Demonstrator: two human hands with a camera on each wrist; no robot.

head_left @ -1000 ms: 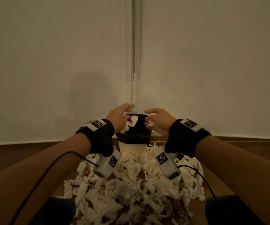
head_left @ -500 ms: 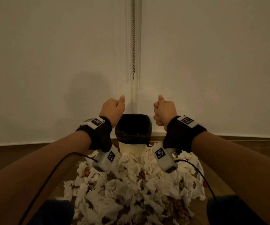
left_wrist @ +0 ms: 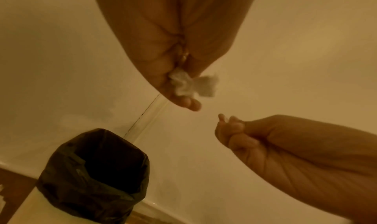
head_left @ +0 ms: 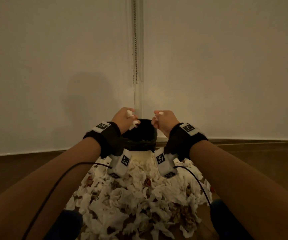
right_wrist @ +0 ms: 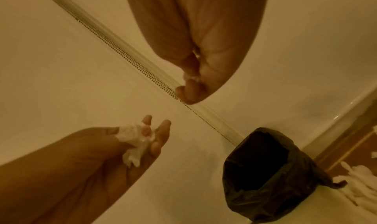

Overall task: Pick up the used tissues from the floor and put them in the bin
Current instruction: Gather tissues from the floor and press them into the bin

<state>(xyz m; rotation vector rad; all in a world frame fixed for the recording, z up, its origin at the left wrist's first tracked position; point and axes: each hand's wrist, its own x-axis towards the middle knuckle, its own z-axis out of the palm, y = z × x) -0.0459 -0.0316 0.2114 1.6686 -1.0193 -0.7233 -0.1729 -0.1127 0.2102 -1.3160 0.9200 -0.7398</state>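
A bin (head_left: 150,134) lined with a black bag stands against the wall. In front of it, a big heap of crumpled white tissues (head_left: 136,196) covers the floor. My left hand (head_left: 130,118) hovers over the bin's left rim and grips a crumpled tissue (left_wrist: 191,85), which sticks out between thumb and fingers. My right hand (head_left: 158,118) is over the right rim, fingers curled round a small wad of tissue (right_wrist: 191,77) that barely shows. In the left wrist view the bin's dark opening (left_wrist: 96,163) lies below both hands.
A pale wall or blind rises right behind the bin, with a bead chain (head_left: 136,49) hanging down its middle. Brown wooden floor (head_left: 27,167) runs either side of the heap. Black cables trail from both wrist cameras over the tissues. My knees frame the heap's near edge.
One second ago both hands were dropping tissues into the bin. Half a second ago they were closed fists beside it. Now they are over the rim again with white tissue showing in each.
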